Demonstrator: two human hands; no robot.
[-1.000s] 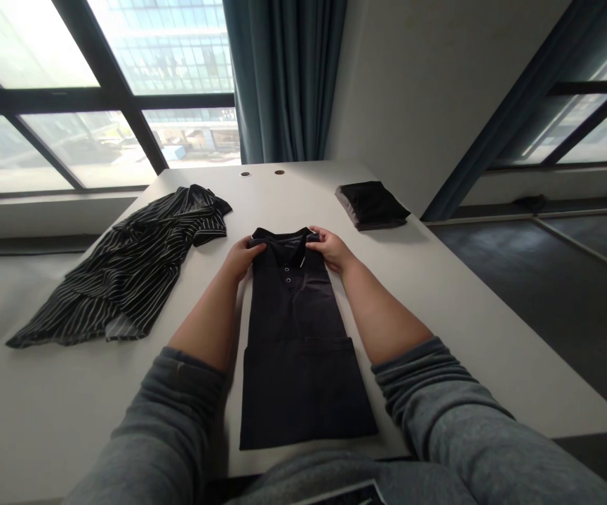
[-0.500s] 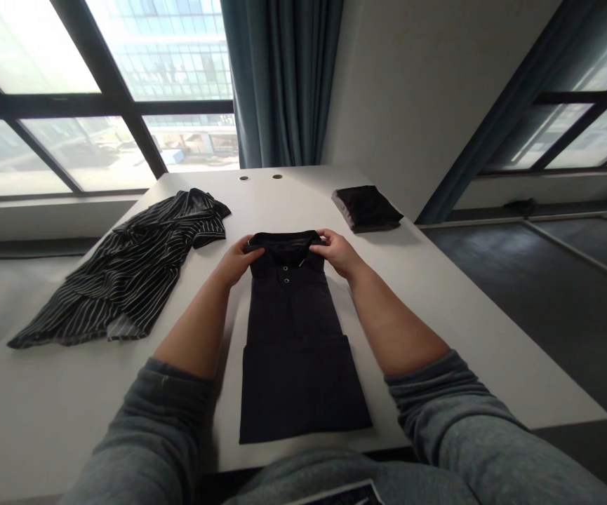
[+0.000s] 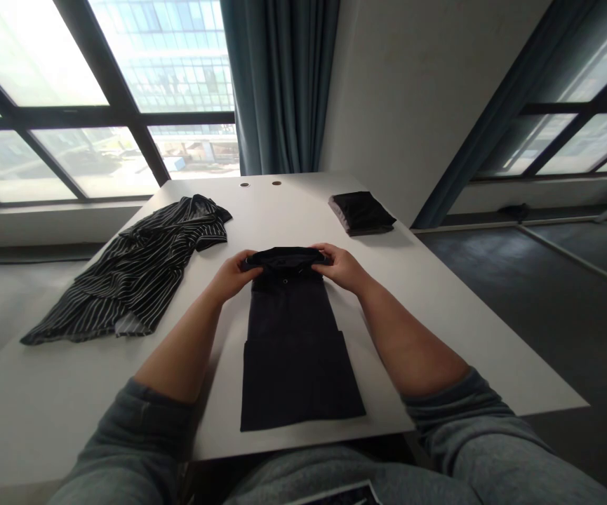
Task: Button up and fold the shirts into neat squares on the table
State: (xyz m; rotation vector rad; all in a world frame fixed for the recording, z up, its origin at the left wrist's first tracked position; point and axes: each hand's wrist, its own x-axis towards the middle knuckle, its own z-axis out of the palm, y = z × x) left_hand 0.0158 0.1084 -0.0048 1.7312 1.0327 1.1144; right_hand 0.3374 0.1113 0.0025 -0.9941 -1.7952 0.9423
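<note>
In front of me a dark shirt (image 3: 295,315) lies folded into a long narrow strip, its hem end doubled up near the table's front edge. My left hand (image 3: 236,272) pinches the far left corner beside the collar, thumb on top. At the far right corner my right hand (image 3: 339,266) grips the cloth the same way. Between the two hands the collar end is lifted and curls toward me. One snap button shows below the collar; the rest of the placket is hidden in the fold.
A black shirt with white stripes (image 3: 145,266) lies loosely spread on the left of the white table (image 3: 276,214). Back right sits a folded stack of black and grey cloth (image 3: 362,212). Two round cable holes are near the far edge, below a blue curtain (image 3: 282,84).
Both hands have rolled the collar end up and toward me, so only one button now shows instead of two. My view has tilted slightly.
</note>
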